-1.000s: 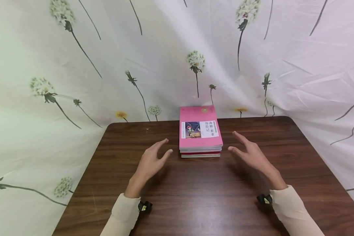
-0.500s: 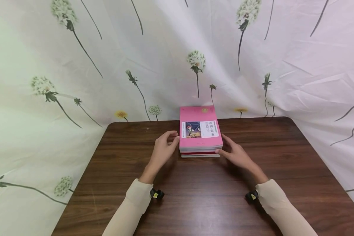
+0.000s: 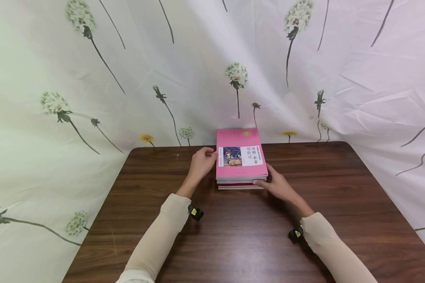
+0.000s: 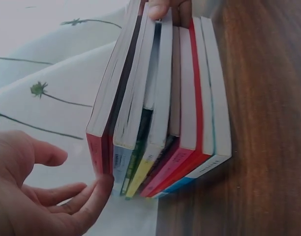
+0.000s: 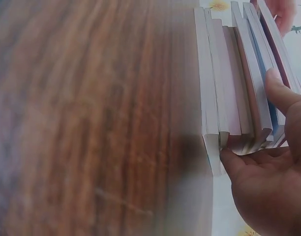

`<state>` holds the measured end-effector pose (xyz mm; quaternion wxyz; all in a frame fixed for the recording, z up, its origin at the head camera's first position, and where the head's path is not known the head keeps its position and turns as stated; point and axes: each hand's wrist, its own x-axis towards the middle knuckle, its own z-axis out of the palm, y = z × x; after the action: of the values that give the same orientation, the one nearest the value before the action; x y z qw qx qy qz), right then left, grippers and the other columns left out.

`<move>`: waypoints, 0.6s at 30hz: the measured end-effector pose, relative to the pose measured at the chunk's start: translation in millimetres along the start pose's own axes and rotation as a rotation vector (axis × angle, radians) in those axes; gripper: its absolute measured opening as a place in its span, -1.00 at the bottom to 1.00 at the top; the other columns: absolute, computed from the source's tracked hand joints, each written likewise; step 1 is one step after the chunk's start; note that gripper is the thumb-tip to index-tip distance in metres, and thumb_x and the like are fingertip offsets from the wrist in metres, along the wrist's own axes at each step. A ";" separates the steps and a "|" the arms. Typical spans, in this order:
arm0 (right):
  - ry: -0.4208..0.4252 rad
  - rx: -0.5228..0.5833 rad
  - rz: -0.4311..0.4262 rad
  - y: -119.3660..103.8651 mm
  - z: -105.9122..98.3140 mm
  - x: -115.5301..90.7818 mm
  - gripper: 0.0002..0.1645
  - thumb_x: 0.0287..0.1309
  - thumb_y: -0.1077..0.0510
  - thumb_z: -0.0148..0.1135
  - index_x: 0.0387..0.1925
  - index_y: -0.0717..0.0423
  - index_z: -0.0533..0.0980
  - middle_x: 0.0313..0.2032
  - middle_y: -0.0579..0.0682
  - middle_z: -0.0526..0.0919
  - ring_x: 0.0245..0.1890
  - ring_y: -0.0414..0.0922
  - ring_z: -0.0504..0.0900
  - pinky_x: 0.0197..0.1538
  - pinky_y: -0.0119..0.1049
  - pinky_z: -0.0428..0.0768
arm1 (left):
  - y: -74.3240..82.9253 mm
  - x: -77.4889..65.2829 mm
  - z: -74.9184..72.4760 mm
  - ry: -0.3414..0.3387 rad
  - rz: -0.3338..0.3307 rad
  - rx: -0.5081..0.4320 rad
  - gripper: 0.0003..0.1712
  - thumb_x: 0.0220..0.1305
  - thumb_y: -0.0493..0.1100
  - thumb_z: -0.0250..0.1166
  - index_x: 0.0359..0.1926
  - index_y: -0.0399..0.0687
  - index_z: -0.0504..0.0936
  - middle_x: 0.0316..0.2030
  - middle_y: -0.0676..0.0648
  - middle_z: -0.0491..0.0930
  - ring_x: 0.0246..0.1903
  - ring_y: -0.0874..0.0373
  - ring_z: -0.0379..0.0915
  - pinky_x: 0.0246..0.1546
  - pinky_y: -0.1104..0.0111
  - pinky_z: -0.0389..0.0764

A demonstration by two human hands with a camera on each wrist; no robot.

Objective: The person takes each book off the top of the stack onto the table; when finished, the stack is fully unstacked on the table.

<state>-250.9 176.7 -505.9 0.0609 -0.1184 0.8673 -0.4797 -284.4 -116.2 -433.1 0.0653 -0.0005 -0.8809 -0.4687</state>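
Observation:
A stack of several paperback books [image 3: 237,183] lies at the back of the table, topped by a pink book [image 3: 237,138] with a picture on its cover. My left hand [image 3: 202,163] is at the stack's left side. In the left wrist view its fingertips [image 4: 105,186] touch the pink book's lower edge, while the thumb stands apart. My right hand [image 3: 280,186] grips the near right corner of the stack. Its thumb [image 5: 278,91] lies across the front page edges in the right wrist view, and its other fingers lie along the right side, partly hidden.
The dark wooden table [image 3: 233,239] spreads in front of the stack and to both sides. A white cloth [image 3: 198,78] printed with dandelions hangs right behind the table's far edge. Each wrist wears a small black camera [image 3: 196,213].
Both hands have moved inward from beside the stack to its sides. The right hand has taken hold of the near right corner; the left has reached the top book's left edge. The books look unmoved.

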 end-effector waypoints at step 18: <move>-0.049 0.046 0.002 1.1 5.3 4.6 0.14 0.45 -0.17 0.35 0.71 0.14 -0.06 0.39 0.32 0.52 0.35 0.21 0.56 0.44 0.30 0.47 | 2.7 23.2 13.5 -0.124 -0.125 0.030 -0.39 0.40 0.00 0.47 0.24 -0.40 0.62 0.08 -0.34 0.74 -0.01 -0.11 0.72 0.07 0.06 0.75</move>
<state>-254.3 171.7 -509.6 0.0854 -0.1276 0.8544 -0.4964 -308.8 -105.0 -435.6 -0.0190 0.0264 -0.8886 -0.4576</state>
